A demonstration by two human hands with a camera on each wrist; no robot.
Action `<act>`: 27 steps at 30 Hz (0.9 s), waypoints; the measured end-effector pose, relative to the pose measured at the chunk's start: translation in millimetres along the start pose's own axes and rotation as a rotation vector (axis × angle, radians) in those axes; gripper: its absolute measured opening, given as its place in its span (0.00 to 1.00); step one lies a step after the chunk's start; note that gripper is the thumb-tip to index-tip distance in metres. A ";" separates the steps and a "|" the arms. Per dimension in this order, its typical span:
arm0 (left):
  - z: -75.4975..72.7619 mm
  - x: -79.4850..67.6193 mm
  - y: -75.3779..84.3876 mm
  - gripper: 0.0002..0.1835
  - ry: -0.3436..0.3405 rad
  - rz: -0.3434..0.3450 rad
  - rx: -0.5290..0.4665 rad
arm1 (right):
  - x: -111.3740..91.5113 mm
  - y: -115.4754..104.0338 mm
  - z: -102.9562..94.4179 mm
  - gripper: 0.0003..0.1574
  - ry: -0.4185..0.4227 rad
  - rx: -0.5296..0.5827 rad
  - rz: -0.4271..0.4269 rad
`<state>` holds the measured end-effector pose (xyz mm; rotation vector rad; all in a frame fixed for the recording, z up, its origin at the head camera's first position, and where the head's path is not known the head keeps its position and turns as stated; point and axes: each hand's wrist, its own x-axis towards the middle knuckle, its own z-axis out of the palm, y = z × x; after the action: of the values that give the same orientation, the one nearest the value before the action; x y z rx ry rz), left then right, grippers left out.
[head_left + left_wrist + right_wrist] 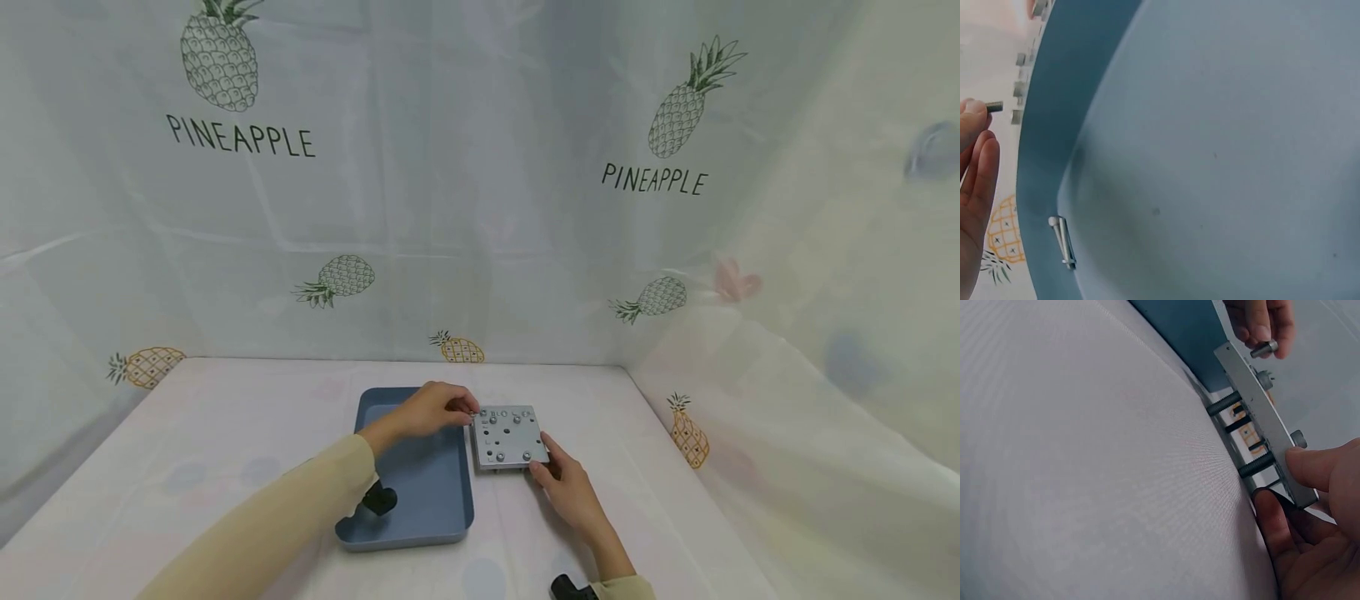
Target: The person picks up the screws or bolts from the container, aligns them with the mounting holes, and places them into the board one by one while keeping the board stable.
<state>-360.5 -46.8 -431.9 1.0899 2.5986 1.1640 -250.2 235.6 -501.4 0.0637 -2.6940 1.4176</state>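
My left hand (431, 409) pinches a small metal bolt (1264, 349) between thumb and fingertips, over the far left corner of a silver metal plate (512, 442). In the left wrist view the threaded end of the bolt (994, 107) sticks out past the fingertips. Several bolt heads and holes show on the plate's top face, and threaded shanks (1257, 465) jut out below it. My right hand (572, 493) grips the plate's near right corner, with the thumb (1309, 467) on the top side and fingers underneath.
Left of the plate lies a blue-grey tray (467, 508), its right wall close beside it. A couple of thin bolts (1063, 242) lie in the tray along the wall. A pineapple-print curtain (480, 208) hangs behind the cloth-covered table (285, 417).
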 end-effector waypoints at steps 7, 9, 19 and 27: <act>3.9 3.5 10.4 0.09 -0.009 0.029 0.025 | 0.2 0.8 0.6 0.41 -0.002 0.008 0.000; 5.9 5.3 11.5 0.09 -0.012 0.034 0.020 | -0.1 0.4 0.2 0.41 -0.003 0.012 0.001; 16.2 11.7 10.9 0.09 -0.023 0.032 0.018 | -2.9 -3.9 0.6 0.41 -0.003 -0.005 0.014; 20.8 11.6 15.1 0.08 -0.028 0.027 0.025 | -2.2 -4.9 -0.3 0.41 -0.002 0.001 0.006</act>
<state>-353.2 -19.6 -434.0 1.1405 2.5926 1.1164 -247.6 233.0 -497.5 0.0571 -2.6974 1.4214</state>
